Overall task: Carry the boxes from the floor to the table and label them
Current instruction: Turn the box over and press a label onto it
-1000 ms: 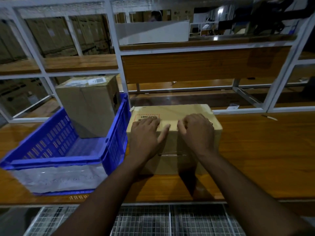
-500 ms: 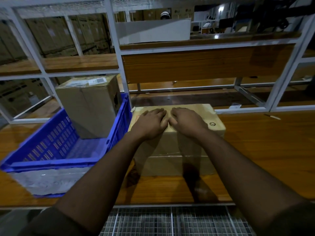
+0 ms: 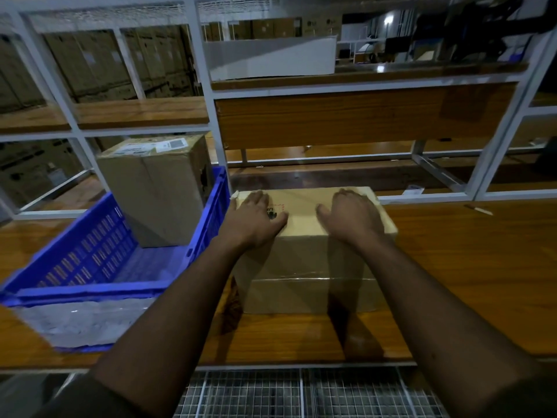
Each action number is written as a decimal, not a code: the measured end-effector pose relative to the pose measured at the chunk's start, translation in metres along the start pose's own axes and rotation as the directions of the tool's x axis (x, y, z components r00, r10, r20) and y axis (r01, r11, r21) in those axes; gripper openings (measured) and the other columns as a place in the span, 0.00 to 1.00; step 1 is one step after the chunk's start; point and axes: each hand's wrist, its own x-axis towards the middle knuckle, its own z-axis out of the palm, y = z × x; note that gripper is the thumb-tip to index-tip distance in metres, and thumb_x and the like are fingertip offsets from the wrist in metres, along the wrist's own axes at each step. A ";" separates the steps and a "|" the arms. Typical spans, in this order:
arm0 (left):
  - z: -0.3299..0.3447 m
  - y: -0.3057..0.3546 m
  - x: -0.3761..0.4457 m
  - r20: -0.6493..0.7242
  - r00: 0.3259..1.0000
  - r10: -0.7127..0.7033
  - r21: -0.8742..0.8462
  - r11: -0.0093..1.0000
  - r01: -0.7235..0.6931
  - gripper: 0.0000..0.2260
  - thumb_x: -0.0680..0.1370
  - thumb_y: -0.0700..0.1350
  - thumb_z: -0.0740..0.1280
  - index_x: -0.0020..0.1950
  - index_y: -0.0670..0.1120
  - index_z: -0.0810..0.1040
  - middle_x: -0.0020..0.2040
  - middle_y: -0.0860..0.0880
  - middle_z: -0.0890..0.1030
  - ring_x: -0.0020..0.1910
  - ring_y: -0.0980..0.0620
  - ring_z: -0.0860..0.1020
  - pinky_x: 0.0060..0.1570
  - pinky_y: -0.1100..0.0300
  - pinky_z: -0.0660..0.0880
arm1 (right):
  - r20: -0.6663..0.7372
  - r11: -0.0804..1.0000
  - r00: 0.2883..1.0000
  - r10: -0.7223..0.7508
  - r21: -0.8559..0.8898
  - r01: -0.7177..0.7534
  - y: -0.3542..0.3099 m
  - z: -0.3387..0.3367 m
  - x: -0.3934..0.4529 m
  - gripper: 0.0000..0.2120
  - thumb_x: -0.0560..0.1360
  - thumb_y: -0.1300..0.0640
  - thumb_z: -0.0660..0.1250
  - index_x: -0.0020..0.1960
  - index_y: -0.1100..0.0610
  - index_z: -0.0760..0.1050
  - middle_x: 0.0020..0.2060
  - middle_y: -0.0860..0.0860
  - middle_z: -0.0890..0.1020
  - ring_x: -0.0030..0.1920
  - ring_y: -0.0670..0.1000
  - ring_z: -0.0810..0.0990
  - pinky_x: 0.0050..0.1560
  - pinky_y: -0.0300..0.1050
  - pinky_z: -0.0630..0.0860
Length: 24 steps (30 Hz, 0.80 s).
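Observation:
A low cardboard box (image 3: pixel 304 267) stands on the wooden table (image 3: pixel 452 267), straight ahead of me. A label with a red dashed border and black print (image 3: pixel 277 210) lies on its top, partly under my left hand. My left hand (image 3: pixel 256 218) lies flat on the left part of the top, fingers straight. On the right part my right hand (image 3: pixel 352 215) presses down flat, a hand's width from the left one. A taller cardboard box (image 3: pixel 156 188) with a white label on its top stands in the blue crate (image 3: pixel 99 267) to the left.
A white metal shelf frame (image 3: pixel 211 116) with wooden boards rises behind the table. A small pale stick (image 3: pixel 479 209) lies on the table at the right. A wire grid floor (image 3: pixel 301 393) runs below the table's front edge. Stacked cartons fill the background left.
My hands slid together at the middle of the box top, then spread apart toward its left and right ends. The box has stayed in place.

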 end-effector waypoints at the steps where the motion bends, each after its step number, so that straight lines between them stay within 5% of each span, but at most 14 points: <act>1: 0.000 0.000 0.000 -0.003 1.000 0.002 -0.005 1.000 -0.002 0.35 0.82 0.67 0.50 0.82 0.46 0.56 0.83 0.45 0.54 0.81 0.48 0.53 0.79 0.43 0.46 | 0.000 1.000 1.000 -0.001 0.006 0.001 0.002 -0.002 0.002 0.22 0.78 0.39 0.60 0.54 0.56 0.80 0.50 0.53 0.81 0.49 0.54 0.79 0.53 0.51 0.78; 4: -0.003 -0.002 -0.001 -0.011 1.000 -0.003 -0.017 1.000 0.003 0.33 0.82 0.65 0.52 0.81 0.46 0.57 0.82 0.46 0.56 0.80 0.47 0.55 0.79 0.44 0.48 | 0.013 0.999 1.000 -0.009 0.031 0.008 0.010 -0.005 0.006 0.18 0.79 0.42 0.62 0.53 0.55 0.80 0.46 0.52 0.82 0.45 0.52 0.79 0.47 0.48 0.78; 9: -0.008 -0.002 -0.005 -0.023 1.000 -0.006 -0.073 0.997 0.004 0.30 0.83 0.61 0.56 0.81 0.46 0.59 0.81 0.46 0.58 0.79 0.45 0.58 0.77 0.44 0.53 | -0.002 1.000 1.000 0.019 0.015 -0.019 0.014 -0.001 0.005 0.27 0.78 0.38 0.60 0.63 0.59 0.77 0.66 0.58 0.77 0.64 0.57 0.76 0.62 0.52 0.75; 13: -0.001 -0.006 -0.002 -0.090 0.986 -0.140 -0.109 0.985 0.130 0.38 0.79 0.66 0.58 0.81 0.44 0.55 0.82 0.44 0.55 0.81 0.44 0.51 0.78 0.37 0.51 | -0.018 0.998 1.000 0.025 0.054 -0.024 0.018 -0.005 0.007 0.19 0.78 0.40 0.61 0.48 0.56 0.78 0.48 0.55 0.82 0.46 0.54 0.78 0.51 0.50 0.76; 15: 0.000 -0.006 -0.003 -0.078 0.971 -0.228 -0.165 0.963 0.213 0.43 0.78 0.68 0.60 0.83 0.44 0.49 0.83 0.43 0.52 0.81 0.42 0.52 0.76 0.38 0.57 | 0.009 0.999 0.999 0.031 0.027 -0.031 0.020 -0.006 0.008 0.20 0.78 0.40 0.60 0.54 0.56 0.78 0.58 0.57 0.80 0.57 0.57 0.77 0.62 0.56 0.72; 18: 0.000 -0.008 -0.004 -0.032 0.950 -0.310 -0.266 0.919 0.290 0.46 0.76 0.70 0.62 0.82 0.45 0.50 0.80 0.42 0.59 0.74 0.40 0.67 0.63 0.44 0.73 | 0.081 0.993 0.989 0.120 -0.015 -0.120 0.018 -0.007 0.006 0.33 0.79 0.36 0.58 0.75 0.57 0.66 0.77 0.60 0.61 0.77 0.62 0.60 0.72 0.60 0.63; 24: 0.001 -0.010 -0.015 -0.061 0.947 -0.315 -0.311 0.908 0.282 0.46 0.72 0.74 0.62 0.81 0.47 0.55 0.74 0.44 0.70 0.66 0.43 0.75 0.53 0.50 0.78 | -0.007 0.987 0.987 0.163 0.002 -0.163 0.016 -0.015 -0.012 0.35 0.78 0.35 0.58 0.76 0.57 0.63 0.75 0.61 0.65 0.72 0.64 0.65 0.66 0.57 0.69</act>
